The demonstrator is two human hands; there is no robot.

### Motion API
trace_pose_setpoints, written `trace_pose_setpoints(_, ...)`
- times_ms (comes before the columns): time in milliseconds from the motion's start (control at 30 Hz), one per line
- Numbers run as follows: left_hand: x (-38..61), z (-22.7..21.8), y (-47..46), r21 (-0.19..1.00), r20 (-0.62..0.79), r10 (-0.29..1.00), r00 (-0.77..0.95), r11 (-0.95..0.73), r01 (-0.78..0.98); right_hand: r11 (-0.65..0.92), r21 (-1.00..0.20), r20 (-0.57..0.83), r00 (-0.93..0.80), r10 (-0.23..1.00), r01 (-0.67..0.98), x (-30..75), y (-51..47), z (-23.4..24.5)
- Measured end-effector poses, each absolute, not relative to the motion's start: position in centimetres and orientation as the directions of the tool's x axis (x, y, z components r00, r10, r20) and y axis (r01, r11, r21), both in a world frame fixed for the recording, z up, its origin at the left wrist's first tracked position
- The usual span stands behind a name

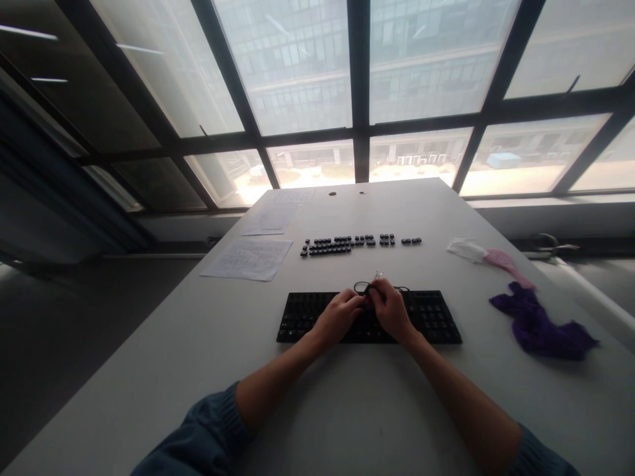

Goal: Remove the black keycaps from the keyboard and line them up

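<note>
A black keyboard lies flat on the white table in front of me. Over its middle, my right hand pinches a keycap puller, its thin wire ends poking up past the fingertips. My left hand is closed against the right one, fingers curled above the keys; whatever they grip is hidden. Part of the keyboard's centre is covered by both hands. A dark cable loops behind them at the keyboard's back edge. Farther back, loose black keycaps are laid out in rows.
Written paper sheets lie at the left. On the right are a crumpled purple cloth, a pink brush-like item and a white crumpled piece. The white table ends near large windows.
</note>
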State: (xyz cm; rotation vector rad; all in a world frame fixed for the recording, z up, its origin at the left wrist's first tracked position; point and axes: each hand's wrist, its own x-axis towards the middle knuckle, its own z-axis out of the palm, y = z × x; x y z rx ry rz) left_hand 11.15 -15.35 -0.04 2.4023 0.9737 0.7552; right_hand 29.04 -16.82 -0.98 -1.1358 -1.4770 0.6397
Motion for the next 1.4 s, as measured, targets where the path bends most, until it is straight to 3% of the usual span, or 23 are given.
trace_pose_setpoints(100, 11.4, 0.1, -15.3, 0.558, 0.363, 0.733, 0.575, -0.665, 0.496, 0.370, -0.887, 0.409, 0.099, 0.907, 0.278, 29.0, -16.7, -1.1)
trace_pose_setpoints(233, 11.4, 0.5, -15.3, 0.664, 0.384, 0.767, 0.514, -0.616, 0.424, 0.359, -0.891, 0.403, 0.119, 0.908, 0.279, 29.0, -16.6, -1.0)
trace_pose_setpoints(400, 10.9, 1.9, -14.3, 0.924, 0.216, 0.924, 0.316, -0.298, 0.241, 0.340, -0.913, 0.375, 0.135, 0.917, 0.225, 29.0, -16.5, -1.1)
trace_pose_setpoints(467, 10.8, 2.5, -13.1, 0.969, 0.133, 0.955, 0.264, -0.181, 0.166, 0.332, -0.922, 0.361, 0.140, 0.922, 0.198, 28.9, -16.4, -1.2)
trace_pose_setpoints(567, 10.8, 3.0, -10.1, 0.973, 0.137, 0.964, 0.228, -0.174, 0.150, 0.318, -0.934, 0.342, 0.148, 0.928, 0.162, 28.9, -16.3, -1.3)
trace_pose_setpoints(700, 11.8, 3.2, -4.4, 0.857, 0.270, 0.928, 0.255, -0.353, 0.376, 0.311, -0.939, 0.332, 0.147, 0.932, 0.147, 28.9, -16.3, -1.3)
trace_pose_setpoints(800, 13.2, 2.8, -0.2, 0.630, 0.398, 0.862, 0.313, -0.505, 0.589, 0.315, -0.938, 0.335, 0.144, 0.931, 0.143, 28.9, -16.2, -1.3)
trace_pose_setpoints(933, 14.7, 1.7, 3.6, 0.335, 0.403, 0.815, 0.416, -0.555, 0.762, 0.307, -0.942, 0.324, 0.137, 0.936, 0.133, 28.9, -16.1, -1.5)
trace_pose_setpoints(1400, 14.5, -1.2, 6.0, 0.250, 0.359, 0.815, 0.455, -0.554, 0.794, 0.307, -0.938, 0.325, 0.096, 0.941, 0.163, 29.0, -16.2, -1.2)
